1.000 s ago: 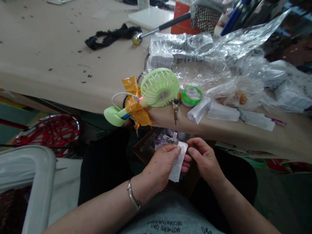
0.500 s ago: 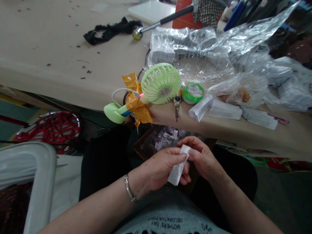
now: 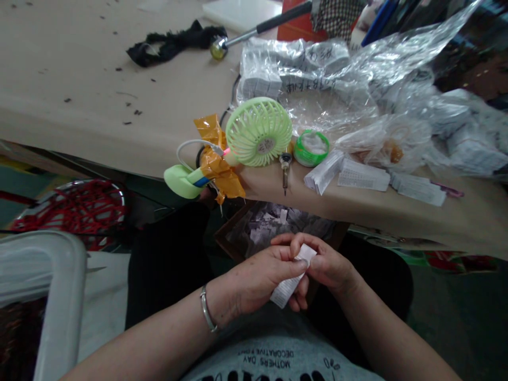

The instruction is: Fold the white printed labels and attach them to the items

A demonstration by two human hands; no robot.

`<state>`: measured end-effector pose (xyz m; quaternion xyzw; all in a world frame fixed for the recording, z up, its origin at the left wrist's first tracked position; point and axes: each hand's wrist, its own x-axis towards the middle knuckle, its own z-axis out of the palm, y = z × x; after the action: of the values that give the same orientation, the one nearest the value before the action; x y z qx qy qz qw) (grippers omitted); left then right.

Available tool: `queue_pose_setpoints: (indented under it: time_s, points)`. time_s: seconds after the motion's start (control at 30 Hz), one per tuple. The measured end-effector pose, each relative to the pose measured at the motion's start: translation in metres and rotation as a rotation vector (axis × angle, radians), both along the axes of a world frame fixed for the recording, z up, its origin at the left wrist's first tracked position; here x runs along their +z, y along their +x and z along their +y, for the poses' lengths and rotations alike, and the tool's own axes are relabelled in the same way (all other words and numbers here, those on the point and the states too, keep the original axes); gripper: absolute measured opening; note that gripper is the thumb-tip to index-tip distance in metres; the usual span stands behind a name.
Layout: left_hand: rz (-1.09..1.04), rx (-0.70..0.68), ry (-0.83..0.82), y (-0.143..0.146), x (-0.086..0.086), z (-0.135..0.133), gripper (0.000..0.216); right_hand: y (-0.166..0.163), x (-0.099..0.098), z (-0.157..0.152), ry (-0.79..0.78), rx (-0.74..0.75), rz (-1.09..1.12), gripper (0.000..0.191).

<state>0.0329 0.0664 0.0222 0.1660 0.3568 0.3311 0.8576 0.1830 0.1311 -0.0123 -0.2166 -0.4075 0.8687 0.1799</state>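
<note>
Over my lap, my left hand pinches a narrow stack of white printed labels between thumb and fingers. My right hand meets it from the right, its fingertips closed on the top end of the same stack. A silver bangle sits on my left wrist. Just beyond my hands lies a dark box of paper scraps, tucked under the table edge.
A green mini fan with orange tape stands on the table edge. Beside it are a green tape roll, a hanging tool, white label stacks and plastic bags of labels. A white bin rim is at left.
Both hands have moved slightly down and closer together. The label stack has tilted more, and my right fingers now close over its top end.
</note>
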Motion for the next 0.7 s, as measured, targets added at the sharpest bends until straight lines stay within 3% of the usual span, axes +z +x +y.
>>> queue_pose_setpoints:
  time_s: [0.13, 0.2, 0.33, 0.4, 0.53, 0.7]
  points:
    - [0.039, 0.053, -0.023, 0.000, 0.000, 0.001, 0.022, 0.001, -0.001, -0.002, 0.168, -0.013, -0.068, 0.038]
    - [0.073, 0.099, -0.019, -0.001, 0.002, 0.002, 0.020, 0.002, 0.002, -0.002, 0.415, -0.089, -0.183, 0.044]
    - [0.137, 0.167, -0.014, -0.006, 0.005, 0.002, 0.018, 0.002, 0.017, -0.002, 1.078, -0.255, -0.442, 0.039]
    - [0.153, 0.175, -0.018, -0.007, 0.006, 0.003, 0.016, 0.000, 0.023, -0.002, 1.273, -0.262, -0.488, 0.038]
    - [0.149, 0.169, -0.020, -0.008, 0.006, 0.003, 0.014, -0.003, 0.025, -0.005, 1.351, -0.243, -0.512, 0.034]
    - [0.137, 0.192, -0.016, -0.008, 0.004, 0.002, 0.017, -0.003, 0.021, -0.009, 1.281, -0.275, -0.502, 0.038]
